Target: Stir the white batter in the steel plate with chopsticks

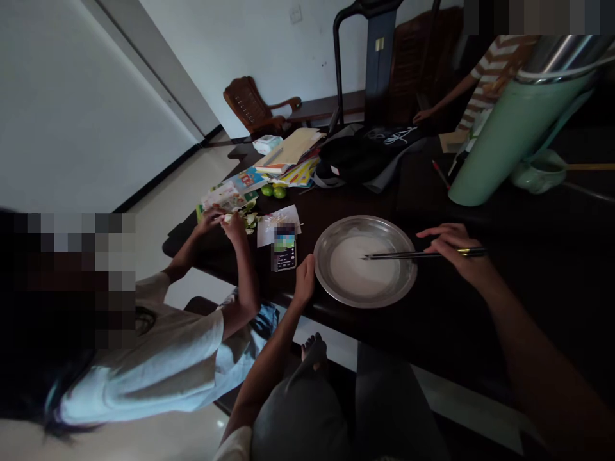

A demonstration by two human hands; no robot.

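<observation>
A round metal plate (331,282) holding a thin white layer lies on the dark table (480,307) in front of me. My right hand (456,251) is closed on a pair of dark chopsticks (408,255), whose tips reach over the plate's middle. My left hand (304,282) rests on the table's near edge just left of the plate, fingers together, holding nothing that I can see. A phone (284,248) with a lit screen lies just beyond that hand.
A person in a white shirt (158,358) sits at my left, both hands busy with small green and white bits (247,218). Books (288,160), limes (273,190), a black bag (360,157), a green flask (514,121) and a green bowl (538,173) crowd the far side. Another person (490,77) sits behind.
</observation>
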